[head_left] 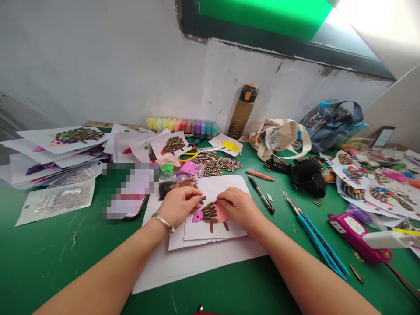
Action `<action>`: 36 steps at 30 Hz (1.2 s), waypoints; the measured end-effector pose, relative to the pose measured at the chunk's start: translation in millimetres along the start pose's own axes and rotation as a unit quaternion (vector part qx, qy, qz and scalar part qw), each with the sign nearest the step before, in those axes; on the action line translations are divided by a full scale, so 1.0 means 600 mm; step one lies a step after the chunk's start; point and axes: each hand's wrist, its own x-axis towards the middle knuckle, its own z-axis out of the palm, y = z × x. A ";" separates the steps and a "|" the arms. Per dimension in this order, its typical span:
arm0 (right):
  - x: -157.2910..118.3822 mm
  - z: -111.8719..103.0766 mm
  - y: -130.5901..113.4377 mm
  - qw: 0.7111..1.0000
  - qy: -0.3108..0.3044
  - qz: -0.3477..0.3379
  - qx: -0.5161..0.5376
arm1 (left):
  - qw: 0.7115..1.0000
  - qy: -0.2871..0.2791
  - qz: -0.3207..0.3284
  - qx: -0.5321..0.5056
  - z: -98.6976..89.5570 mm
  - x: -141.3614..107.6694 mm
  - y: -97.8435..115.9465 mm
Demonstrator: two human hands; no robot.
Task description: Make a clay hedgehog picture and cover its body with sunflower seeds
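Note:
My left hand [182, 203], with a silver bangle at the wrist, pinches a dark striped sunflower seed [203, 200] just above a hedgehog picture. The hedgehog [222, 214] has a pink clay body, a magenta face and brown legs, and overlapping sunflower seeds cover its front part. My right hand [239, 205] is at the upper right of the body, its thumb and fingers closed together at the end of the seed rows. What those fingertips hold is hidden. Under the picture card [193, 232] lie more white sheets [154, 267].
Behind my hands are a seed pile [219, 164], clay packets [192, 169] and an upright bottle [243, 111]. To the right lie a pen [261, 194], an orange pencil [260, 175], blue tweezers [321, 245] and a magenta glue gun [357, 236]. Stacked pictures [59, 151] stand left.

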 end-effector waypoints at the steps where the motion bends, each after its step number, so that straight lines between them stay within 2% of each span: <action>1: 0.000 0.001 0.000 1.000 0.002 -0.008 -0.008 | 1.000 0.000 -0.001 0.000 0.000 0.000 0.000; 10: 0.001 0.011 0.003 0.998 -0.001 -0.045 -0.052 | 1.000 -0.005 0.003 0.022 0.001 0.002 -0.004; 21: 0.000 0.017 0.003 0.998 0.005 -0.055 -0.033 | 1.000 -0.001 0.001 0.022 0.003 0.003 -0.003; 29: -0.005 -0.001 -0.001 1.000 0.021 0.005 0.004 | 1.000 -0.003 0.003 0.028 0.001 0.002 -0.001; 36: -0.005 0.000 -0.003 0.999 0.007 -0.002 -0.033 | 1.000 -0.004 0.010 0.028 0.001 0.003 -0.007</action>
